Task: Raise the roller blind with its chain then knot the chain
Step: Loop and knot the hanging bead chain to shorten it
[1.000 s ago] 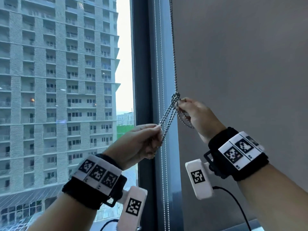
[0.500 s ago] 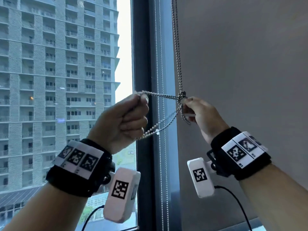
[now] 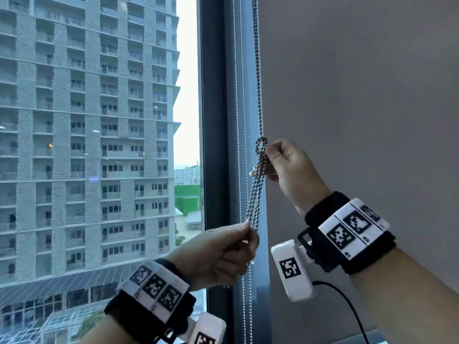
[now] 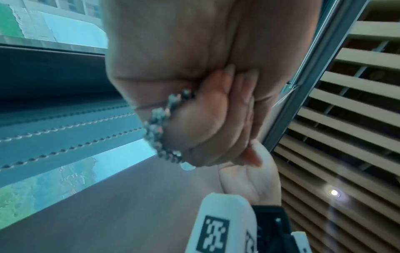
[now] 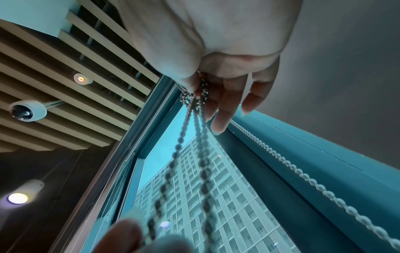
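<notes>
Nearest the camera, the person's left hand (image 3: 218, 254) sits low, just left of the bead chain (image 3: 257, 194), its grip closed on the gathered lower strands: fingers curled into the palm, thumb and forefinger pinching the beads. The left wrist view shows the strands bunched across those curled fingers (image 4: 214, 123). Above it and just right of the chain, the right hand (image 3: 293, 170) has its grip pinched on the chain immediately below a small loose knot (image 3: 261, 145); in the right wrist view its other fingers (image 5: 227, 106) trail out, relaxed, beside the strands. Between the two hands several strands run taut and close together, tilting slightly left toward the lower hand. Above the knot the chain rises straight out of view along the dark window frame (image 3: 213, 120). A second, paler chain (image 3: 239, 95) hangs just left of it against the frame. Right of the chain is grey blind fabric (image 3: 360, 95); left of it, beyond the glass, stands a high-rise apartment block (image 3: 87, 120).
</notes>
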{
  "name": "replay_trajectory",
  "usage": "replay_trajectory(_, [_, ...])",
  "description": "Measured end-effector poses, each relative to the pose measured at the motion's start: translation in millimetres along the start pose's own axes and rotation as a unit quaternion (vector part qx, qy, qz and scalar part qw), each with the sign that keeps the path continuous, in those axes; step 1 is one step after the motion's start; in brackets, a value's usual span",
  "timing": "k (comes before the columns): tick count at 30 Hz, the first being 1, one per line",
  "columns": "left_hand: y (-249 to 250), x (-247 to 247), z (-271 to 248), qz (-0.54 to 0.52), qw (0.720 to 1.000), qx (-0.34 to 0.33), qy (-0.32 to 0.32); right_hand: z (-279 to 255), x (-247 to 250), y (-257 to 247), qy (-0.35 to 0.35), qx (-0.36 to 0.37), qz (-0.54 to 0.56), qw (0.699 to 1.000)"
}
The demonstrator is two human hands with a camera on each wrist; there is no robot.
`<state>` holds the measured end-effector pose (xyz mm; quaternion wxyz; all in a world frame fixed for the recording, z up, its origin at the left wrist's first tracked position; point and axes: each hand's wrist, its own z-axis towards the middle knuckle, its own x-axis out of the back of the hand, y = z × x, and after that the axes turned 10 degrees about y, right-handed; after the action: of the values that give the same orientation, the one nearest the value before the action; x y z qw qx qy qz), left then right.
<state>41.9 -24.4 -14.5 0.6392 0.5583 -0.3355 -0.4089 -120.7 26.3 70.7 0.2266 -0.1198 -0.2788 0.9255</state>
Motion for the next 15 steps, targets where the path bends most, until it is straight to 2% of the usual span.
replay_trajectory(4, [9.6, 5.6, -10.0, -0.021, 0.997, 0.015, -0.067, 8.2, 4.4, -2.2, 0.049, 0.010, 0.023, 0.998])
replay_trajectory(6, [6.7, 6.2, -15.2, 0.004, 0.997, 0.032, -0.070, 14.9, 10.3, -4.0, 0.078, 0.017, 0.025, 0.997])
replay_trajectory(11, [-14.2, 4.8, -15.2, 0.076, 0.997, 0.031, 0.002, 13.3, 11.2, -2.8, 0.057, 0.013, 0.055, 0.997])
replay_trajectory(15, [-39.1, -7.0, -5.7, 0.201, 0.976, 0.052, 0.063, 0.1, 5.9, 4.2, -0.001, 0.010, 0.061, 0.998])
